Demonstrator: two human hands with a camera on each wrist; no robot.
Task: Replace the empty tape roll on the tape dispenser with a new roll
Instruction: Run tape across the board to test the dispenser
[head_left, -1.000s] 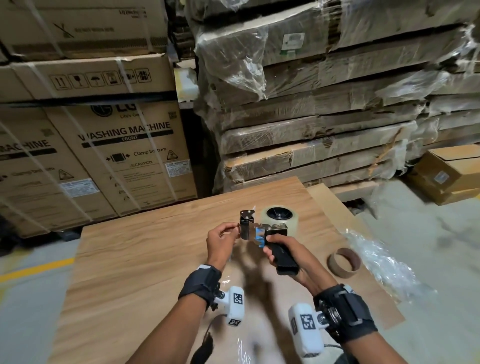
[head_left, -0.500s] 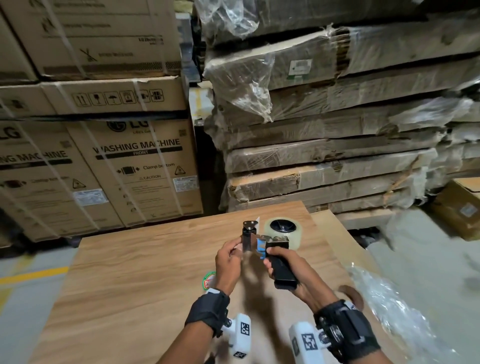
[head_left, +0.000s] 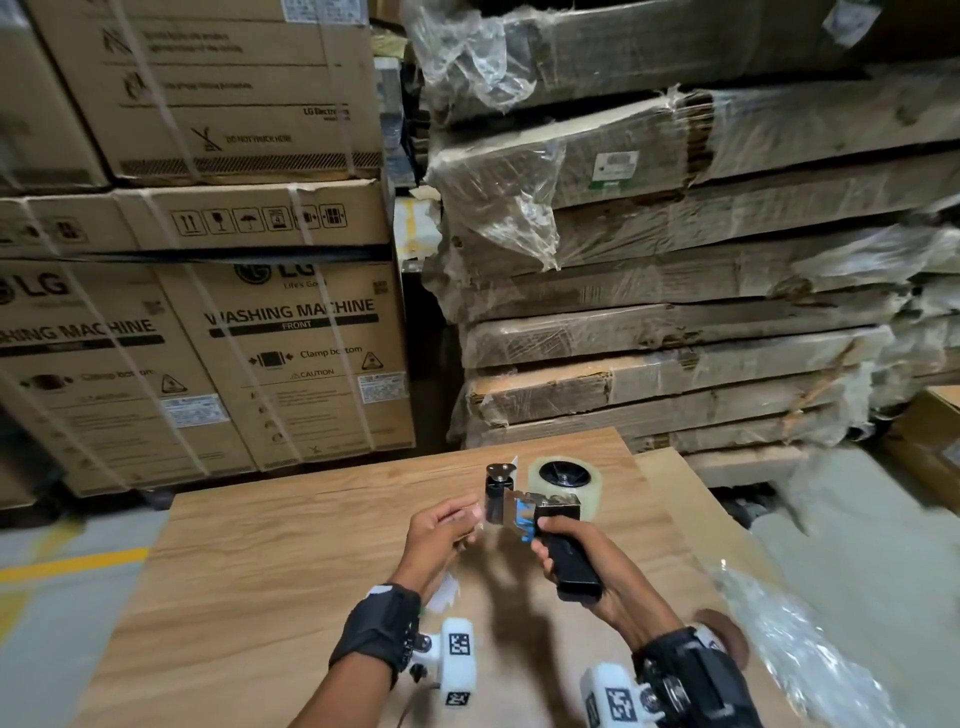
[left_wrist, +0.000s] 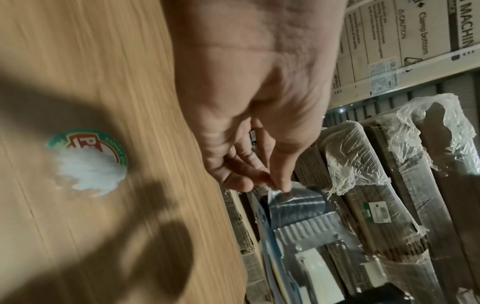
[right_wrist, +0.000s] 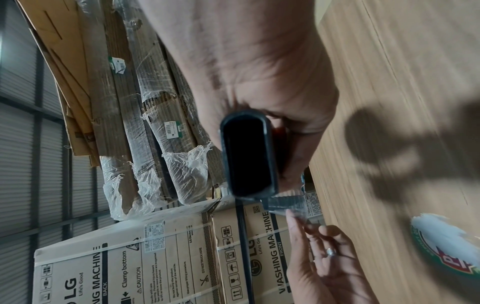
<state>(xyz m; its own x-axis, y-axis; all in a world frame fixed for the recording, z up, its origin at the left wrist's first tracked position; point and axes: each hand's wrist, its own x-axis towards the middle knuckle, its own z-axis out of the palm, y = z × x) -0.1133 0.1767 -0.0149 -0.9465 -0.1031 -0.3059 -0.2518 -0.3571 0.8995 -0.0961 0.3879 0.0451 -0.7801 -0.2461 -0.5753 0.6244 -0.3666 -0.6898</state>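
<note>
Clear tape, a new roll, already sits on the tape dispenser, held above the wooden table at about 12 o'clock from the wrists in the head view. Right hand is wrapped round the black handle, fingers curled tight on it. Left hand, at 9 o'clock of the dispenser's metal front, has thumb and forefinger closed narrow; the left wrist view shows them pinching the loose tape end at the ribbed roller. Judged step: threading the end over the roller towards the toothed blade, so the swap is nearly done. Dispenser's long axis runs from the handle butt at 5 o'clock, near the person, up to the roll and roller head at 11–12 o'clock, away from the person; the roll's dark hub faces up. Risks: the thin end may slip from the pinch and snap back flat onto the roll, hard to find again; it may fold and stick to itself or the fingers if pulled askew; fingertips are near the blade teeth. Brown empty core lies on the table at 4 o'clock, partly hidden behind the right wrist. A torn round sticker lies below the left hand.
</note>
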